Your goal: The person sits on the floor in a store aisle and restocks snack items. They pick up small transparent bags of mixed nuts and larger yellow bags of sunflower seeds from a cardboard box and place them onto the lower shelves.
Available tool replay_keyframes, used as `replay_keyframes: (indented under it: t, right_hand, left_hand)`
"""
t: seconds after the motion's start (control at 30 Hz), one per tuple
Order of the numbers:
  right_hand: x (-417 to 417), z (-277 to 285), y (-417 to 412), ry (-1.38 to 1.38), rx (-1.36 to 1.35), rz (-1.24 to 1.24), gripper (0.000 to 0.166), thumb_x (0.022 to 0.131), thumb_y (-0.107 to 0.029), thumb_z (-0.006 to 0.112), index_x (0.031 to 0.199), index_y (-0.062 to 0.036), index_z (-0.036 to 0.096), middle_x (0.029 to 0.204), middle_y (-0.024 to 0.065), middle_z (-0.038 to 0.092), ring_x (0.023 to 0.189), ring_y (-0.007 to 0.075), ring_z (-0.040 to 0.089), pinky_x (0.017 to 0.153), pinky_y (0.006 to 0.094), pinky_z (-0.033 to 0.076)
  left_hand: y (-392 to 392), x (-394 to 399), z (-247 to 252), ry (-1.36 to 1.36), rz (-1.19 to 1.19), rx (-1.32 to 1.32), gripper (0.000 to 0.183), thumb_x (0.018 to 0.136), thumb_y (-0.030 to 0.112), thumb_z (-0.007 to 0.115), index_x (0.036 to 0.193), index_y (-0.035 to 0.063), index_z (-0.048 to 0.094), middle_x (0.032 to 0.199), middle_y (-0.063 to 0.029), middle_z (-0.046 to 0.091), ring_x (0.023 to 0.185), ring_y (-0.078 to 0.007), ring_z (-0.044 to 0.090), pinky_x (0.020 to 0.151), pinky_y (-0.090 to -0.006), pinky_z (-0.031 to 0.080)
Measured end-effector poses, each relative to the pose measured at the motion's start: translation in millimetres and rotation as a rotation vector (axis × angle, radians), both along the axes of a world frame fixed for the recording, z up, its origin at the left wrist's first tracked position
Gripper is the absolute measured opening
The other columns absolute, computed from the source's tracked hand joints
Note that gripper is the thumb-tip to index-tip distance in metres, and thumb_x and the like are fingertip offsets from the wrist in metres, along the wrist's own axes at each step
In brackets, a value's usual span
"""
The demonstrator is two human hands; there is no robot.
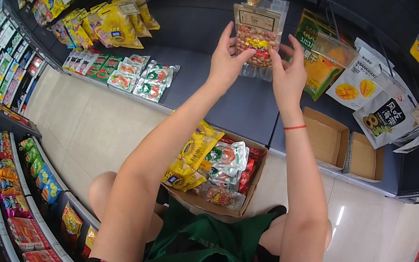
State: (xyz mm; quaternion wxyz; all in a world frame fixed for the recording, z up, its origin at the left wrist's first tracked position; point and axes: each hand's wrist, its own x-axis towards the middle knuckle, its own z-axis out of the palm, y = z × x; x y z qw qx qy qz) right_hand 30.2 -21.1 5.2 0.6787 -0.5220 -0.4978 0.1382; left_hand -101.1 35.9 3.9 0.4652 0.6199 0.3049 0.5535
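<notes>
A clear packet of peanuts (248, 35) hangs at the front of a shelf hook, under a price-tag holder (258, 18). My left hand (228, 60) grips its left side with the thumb on the front. On its right edge, my right hand (290, 72) has its thumb against the front, fingers behind. More clear packaging shows behind this packet. Below my arms, a cardboard box (258, 179) on the floor holds yellow snack bags (201, 146), silver-and-green packets (228, 154), red packets and another peanut packet (220, 196).
Green dried-mango bags (317, 61) and white pouches (357, 78) hang to the right. Yellow bags (117, 25) hang at left, above small packets (123, 71) on the bottom shelf (218, 99). Two cardboard trays (323, 142) sit at right. Another snack rack (25, 193) stands at lower left.
</notes>
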Motion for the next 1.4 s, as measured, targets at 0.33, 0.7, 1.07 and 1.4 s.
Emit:
replay_keyframes:
  t: [0.33,0.7,1.07,1.4]
  right_hand:
    - [-4.0,-18.6,-8.1,-0.570,0.165,-0.149,0.052,0.083,-0.001,0.058,0.132,-0.0146,0.048,0.139,0.0162,0.039,0.104,0.0317,0.060,0.078,0.0359,0.054]
    - [-2.9,-14.2,8.1,-0.450,-0.118,0.002,0.061,0.083,-0.005,0.060,0.140,-0.0162,0.041,0.135,0.0238,0.040,0.118,0.0390,0.050,0.094,0.0394,0.046]
    - [3.0,-16.9,11.0,-0.468,-0.198,-0.013,0.063,0.084,-0.011,0.062,0.142,-0.0178,0.038,0.139,0.0187,0.044,0.131,0.0361,0.039,0.104,0.0388,0.037]
    - [-6.5,-20.0,-8.9,-0.511,-0.222,0.015,0.060,0.083,-0.010,0.061,0.139,-0.0196,0.043,0.135,0.0180,0.049,0.129,0.0367,0.041,0.103,0.0390,0.038]
  left_hand:
    - [-12.3,3.2,-29.7,0.332,0.236,0.465,0.071,0.081,-0.001,0.066,0.143,0.0147,0.035,0.141,-0.0147,0.033,0.123,-0.0248,0.047,0.094,-0.0365,0.046]
    - [10.2,7.3,-18.5,0.416,0.230,0.437,0.061,0.081,0.008,0.067,0.138,0.0116,0.044,0.139,-0.0171,0.038,0.122,-0.0285,0.048,0.095,-0.0334,0.045]
    - [14.7,13.1,-19.9,0.445,0.221,0.341,0.062,0.083,0.018,0.067,0.140,0.0142,0.043,0.138,-0.0164,0.041,0.120,-0.0284,0.050,0.084,-0.0315,0.048]
    - [-12.1,3.0,-28.8,0.510,0.238,0.313,0.057,0.086,0.018,0.063,0.139,0.0184,0.044,0.142,-0.0197,0.039,0.118,-0.0301,0.052,0.081,-0.0303,0.048]
